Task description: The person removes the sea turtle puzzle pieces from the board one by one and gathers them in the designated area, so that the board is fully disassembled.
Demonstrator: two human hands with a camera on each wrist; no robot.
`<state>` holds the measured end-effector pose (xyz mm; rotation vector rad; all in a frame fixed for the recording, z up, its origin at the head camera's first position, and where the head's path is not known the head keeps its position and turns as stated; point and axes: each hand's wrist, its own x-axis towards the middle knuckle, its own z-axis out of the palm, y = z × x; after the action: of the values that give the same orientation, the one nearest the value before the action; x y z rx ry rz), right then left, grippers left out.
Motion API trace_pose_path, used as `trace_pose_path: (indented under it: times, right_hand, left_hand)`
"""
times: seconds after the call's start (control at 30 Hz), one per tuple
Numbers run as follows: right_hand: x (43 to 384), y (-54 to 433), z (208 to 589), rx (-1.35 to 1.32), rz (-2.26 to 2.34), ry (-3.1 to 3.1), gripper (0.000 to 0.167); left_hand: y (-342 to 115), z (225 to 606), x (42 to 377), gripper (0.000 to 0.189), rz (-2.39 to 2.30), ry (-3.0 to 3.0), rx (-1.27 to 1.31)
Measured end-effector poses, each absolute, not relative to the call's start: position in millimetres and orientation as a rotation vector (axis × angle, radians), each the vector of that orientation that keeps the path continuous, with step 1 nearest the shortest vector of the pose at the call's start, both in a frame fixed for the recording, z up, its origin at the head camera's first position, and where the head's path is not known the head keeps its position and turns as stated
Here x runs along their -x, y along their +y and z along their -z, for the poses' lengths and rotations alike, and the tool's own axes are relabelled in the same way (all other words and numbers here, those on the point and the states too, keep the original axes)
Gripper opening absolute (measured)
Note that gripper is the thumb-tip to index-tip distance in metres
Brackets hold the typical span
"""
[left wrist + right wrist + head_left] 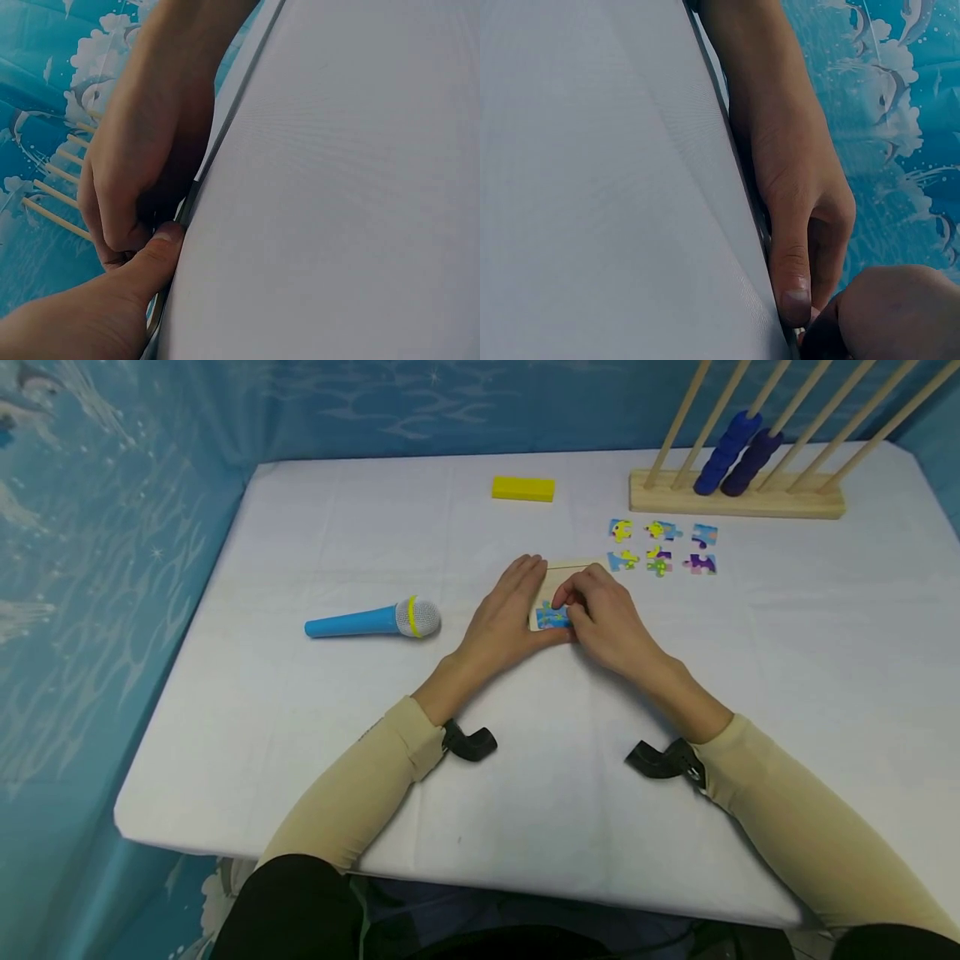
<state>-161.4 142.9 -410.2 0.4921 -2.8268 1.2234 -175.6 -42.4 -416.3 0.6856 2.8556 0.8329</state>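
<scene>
In the head view, a small pale puzzle board (567, 578) lies between the hands, with blue picture pieces (551, 616) at its lower left. My left hand (501, 618) rests along the board's left side, fingers extended and thumb stretched along the near edge. Over the board, my right hand (613, 622) has its thumb and index finger curled together at a puzzle piece, mostly hidden by the fingers. The wrist views show my left thumb (154, 259) and my right hand (799, 202) low at the board, whose surface hardly shows there.
Several loose puzzle pieces (660, 531) lie in two rows right of the board. Behind them stands a wooden rack (738, 503) with upright rods and blue and purple beads (723, 456). A yellow block (522, 489) lies at the back, a blue toy microphone (360, 622) at left.
</scene>
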Motion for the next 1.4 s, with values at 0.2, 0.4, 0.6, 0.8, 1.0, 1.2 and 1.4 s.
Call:
trace_pose_path:
  times: [0.2,0.4,0.6,0.8,1.0,1.2,1.4]
  right_hand:
    - [163,142,410,-0.504,-1.184,-2.837,0.027]
    - [161,142,405,-0.519,-1.163,-2.885,0.028]
    - [161,144,403,-0.498,-1.295,-2.860,0.018]
    - [163,148,406,-0.442,-1.374,-2.807,0.016]
    - [163,152,403,-0.453,-1.429,-2.771,0.008]
    - [166,157,399,-0.495,-1.609,-2.750,0.014]
    - [166,173,387,-0.400,-1.660,-2.698,0.019]
  left_hand:
    - [-42,416,176,0.110,-0.839,2.856,-0.682]
    - [-43,416,175,0.110,-0.866,2.848,-0.680]
    - [-44,417,175,0.111,-0.893,2.841,-0.682]
    - [-44,418,175,0.111,-0.899,2.835,-0.685]
    - [-43,416,176,0.113,-0.878,2.837,-0.672]
    - [-43,416,177,0.114,-0.885,2.833,-0.668]
    - [-43,416,178,0.114,-0.860,2.829,-0.666]
